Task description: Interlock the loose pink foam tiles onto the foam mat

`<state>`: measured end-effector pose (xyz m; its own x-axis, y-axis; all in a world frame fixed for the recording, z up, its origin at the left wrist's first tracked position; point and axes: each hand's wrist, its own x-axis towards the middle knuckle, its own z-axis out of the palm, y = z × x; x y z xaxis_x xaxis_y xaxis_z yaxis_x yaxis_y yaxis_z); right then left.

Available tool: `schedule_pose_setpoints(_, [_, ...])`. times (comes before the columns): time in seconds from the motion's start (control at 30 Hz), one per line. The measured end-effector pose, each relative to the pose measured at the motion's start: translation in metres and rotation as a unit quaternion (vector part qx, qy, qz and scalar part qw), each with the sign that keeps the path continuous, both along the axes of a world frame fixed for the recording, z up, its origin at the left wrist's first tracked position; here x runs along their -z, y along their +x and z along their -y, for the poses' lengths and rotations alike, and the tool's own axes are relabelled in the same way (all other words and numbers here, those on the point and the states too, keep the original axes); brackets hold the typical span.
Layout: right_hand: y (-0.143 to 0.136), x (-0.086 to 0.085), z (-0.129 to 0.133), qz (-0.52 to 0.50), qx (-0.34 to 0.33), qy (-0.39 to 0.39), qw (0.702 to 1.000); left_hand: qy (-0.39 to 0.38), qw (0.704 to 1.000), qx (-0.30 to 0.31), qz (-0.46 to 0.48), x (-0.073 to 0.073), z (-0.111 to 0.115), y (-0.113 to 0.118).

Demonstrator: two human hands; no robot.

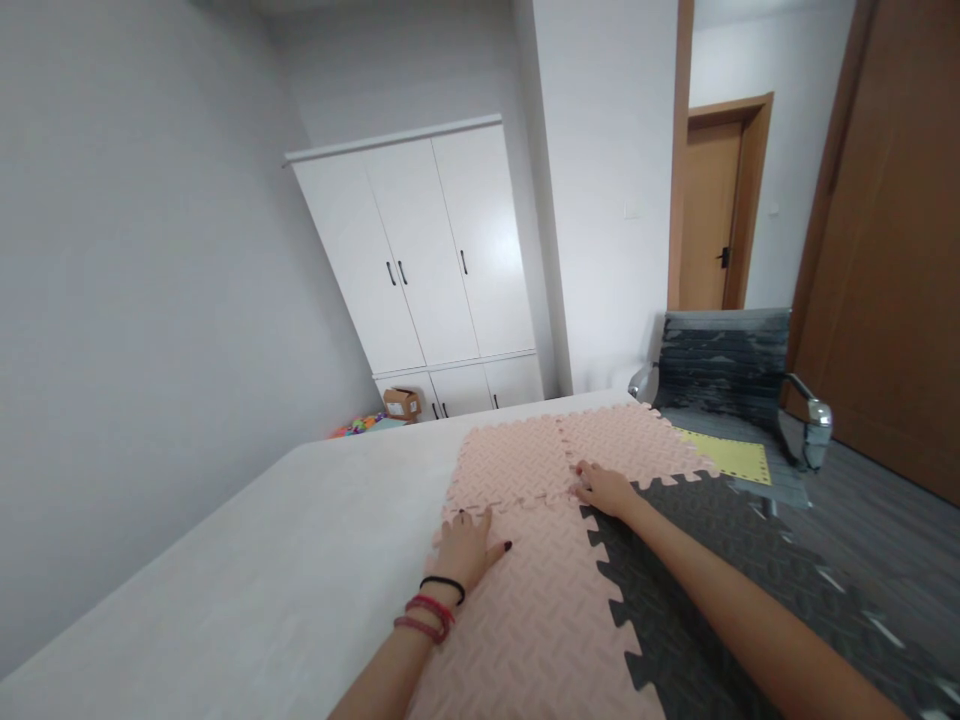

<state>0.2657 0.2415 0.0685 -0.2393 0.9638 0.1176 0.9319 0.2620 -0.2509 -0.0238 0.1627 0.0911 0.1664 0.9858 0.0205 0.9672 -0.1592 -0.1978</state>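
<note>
Pink foam floor tiles with a raised tread pattern lie on a white surface, joined by toothed edges. My left hand (465,552) rests with fingers spread on the near pink tile (536,610), its fingertips at the seam with the far left pink tile (510,460). Close to where the pink tiles meet, my right hand (606,492) lies with fingers stretched out on the foam. The far right pink tile (619,440) is just beyond it. Under my right forearm is a dark grey foam tile (675,540) with a toothed edge alongside the near pink tile.
The white surface (300,560) stretches to the left beside a grey wall. A chair (724,360) stands at the right with a yellow foam tile (731,457) on its seat. Behind are a white wardrobe (442,250), a cardboard box (403,403) and colourful items (364,424).
</note>
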Motion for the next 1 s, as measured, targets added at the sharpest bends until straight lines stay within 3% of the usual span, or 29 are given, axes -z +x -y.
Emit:
schedule_pose_setpoints(0.3, [-0.011,0.008,0.006,0.026,0.046,0.030,0.998,-0.034,0.998,0.042,0.034,-0.002,-0.010,0.002])
schedule_pose_setpoints(0.63, [-0.020,0.005,0.010,0.071,0.049,0.024,0.996,-0.144,0.980,0.094,0.104,-0.006,-0.025,-0.018])
schedule_pose_setpoints(0.9, [-0.034,-0.006,0.026,0.077,0.037,0.036,0.996,-0.120,0.982,0.084,0.118,-0.006,-0.014,-0.005])
schedule_pose_setpoints(1.0, [-0.036,-0.012,0.036,0.074,-0.005,0.053,0.996,-0.121,0.980,0.089,0.128,-0.005,-0.014,-0.003])
